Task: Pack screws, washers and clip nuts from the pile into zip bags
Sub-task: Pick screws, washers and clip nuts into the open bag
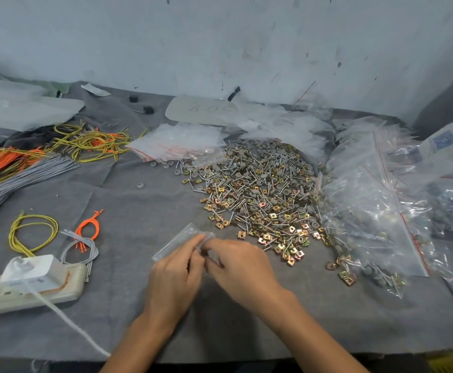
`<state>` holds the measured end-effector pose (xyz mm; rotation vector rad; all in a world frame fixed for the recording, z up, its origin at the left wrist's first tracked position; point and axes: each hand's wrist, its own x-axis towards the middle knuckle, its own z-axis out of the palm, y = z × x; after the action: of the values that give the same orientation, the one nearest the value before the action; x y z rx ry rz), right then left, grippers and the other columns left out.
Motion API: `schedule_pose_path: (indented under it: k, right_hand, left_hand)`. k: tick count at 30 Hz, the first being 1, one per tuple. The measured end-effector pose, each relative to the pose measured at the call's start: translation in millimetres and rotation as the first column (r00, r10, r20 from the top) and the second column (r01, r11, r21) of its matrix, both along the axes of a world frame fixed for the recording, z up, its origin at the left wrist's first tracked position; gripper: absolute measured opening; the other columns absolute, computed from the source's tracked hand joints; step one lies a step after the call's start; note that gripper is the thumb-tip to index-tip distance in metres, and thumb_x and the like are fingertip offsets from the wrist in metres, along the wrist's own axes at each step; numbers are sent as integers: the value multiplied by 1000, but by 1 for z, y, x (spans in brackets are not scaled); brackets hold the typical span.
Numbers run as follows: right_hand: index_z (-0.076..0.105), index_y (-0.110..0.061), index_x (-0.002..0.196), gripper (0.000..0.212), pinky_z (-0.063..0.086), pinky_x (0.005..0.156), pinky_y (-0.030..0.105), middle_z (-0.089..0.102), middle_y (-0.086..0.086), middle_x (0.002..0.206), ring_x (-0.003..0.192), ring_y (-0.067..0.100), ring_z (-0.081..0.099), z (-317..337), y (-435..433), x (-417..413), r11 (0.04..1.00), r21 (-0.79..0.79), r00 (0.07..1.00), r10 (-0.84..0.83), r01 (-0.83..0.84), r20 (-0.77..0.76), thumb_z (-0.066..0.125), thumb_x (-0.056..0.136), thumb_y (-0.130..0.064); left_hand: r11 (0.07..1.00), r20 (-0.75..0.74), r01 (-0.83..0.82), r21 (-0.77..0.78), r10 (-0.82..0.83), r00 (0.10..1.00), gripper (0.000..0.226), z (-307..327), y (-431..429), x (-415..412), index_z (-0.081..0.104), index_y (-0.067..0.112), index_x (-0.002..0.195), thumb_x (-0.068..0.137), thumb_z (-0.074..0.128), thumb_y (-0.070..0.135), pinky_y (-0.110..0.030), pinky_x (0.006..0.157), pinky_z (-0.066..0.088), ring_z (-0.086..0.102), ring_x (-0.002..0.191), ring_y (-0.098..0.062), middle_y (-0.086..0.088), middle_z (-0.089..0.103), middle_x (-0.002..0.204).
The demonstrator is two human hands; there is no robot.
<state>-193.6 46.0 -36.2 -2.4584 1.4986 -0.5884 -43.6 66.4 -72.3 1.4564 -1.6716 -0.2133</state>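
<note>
Both forearms come in from the near edge of the desk [139,319] and meet in the middle. The desk is covered with a grey, felt-like cloth. The left hand [175,267] lies with its back up and its fingers curled, and its grip pinches a small zip bag [177,242]. The right hand [240,262] is turned toward it, and its grip pinches the same bag at its right end. The bag is of thin, clear plastic and lies slanted just beyond the fingertips, near the pile. I cannot tell what is inside it.

To the left lies a cream power strip [58,297] of hard plastic. A little farther are thin wire loops [31,232], yellow, orange and grey.

Farther and to the right spreads the pile [263,195]: slim silver screws, round grey washers and square, brass-coloured clip nuts, all mixed. At its right are filled bags [376,211], crinkled and shiny. Behind the pile lies a flat stack of empty bags [177,141] with red lines.
</note>
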Motion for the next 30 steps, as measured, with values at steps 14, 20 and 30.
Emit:
schedule_pose_path:
  k: [14, 20, 30]
  right_hand:
    - [67, -29, 88, 17, 36, 55, 20, 51, -21, 59, 57, 0, 51, 10, -22, -26, 980, -32, 943, -180, 197, 280, 62, 93, -45]
    - [63, -28, 125, 32, 49, 88, 40, 58, -4, 124, 117, 22, 55, 10, -90, -45, 934, 85, 937, -340, 346, -77, 57, 98, -44]
    - [70, -23, 107, 14, 52, 81, 34, 65, -9, 100, 95, 14, 61, 13, -96, -52, 949, 138, 959, -285, 283, -2, 66, 95, -29]
  left_hand:
    - [999, -41, -30, 27, 31, 999, 46, 2, 0, -1, 74, 14, 116, 92, 40, 31, -31, 77, 49, 69, 90, -15, 0, 77, 103]
    - [999, -39, -15, 45, 16, 999, 46, 6, 1, 0, 74, 15, 118, 92, 40, 32, -37, 70, 58, 74, 84, -19, 2, 78, 97]
    - [999, -47, -24, 42, 26, 999, 44, 5, 1, 0, 74, 17, 118, 92, 41, 32, -37, 68, 58, 73, 82, -17, 4, 78, 92]
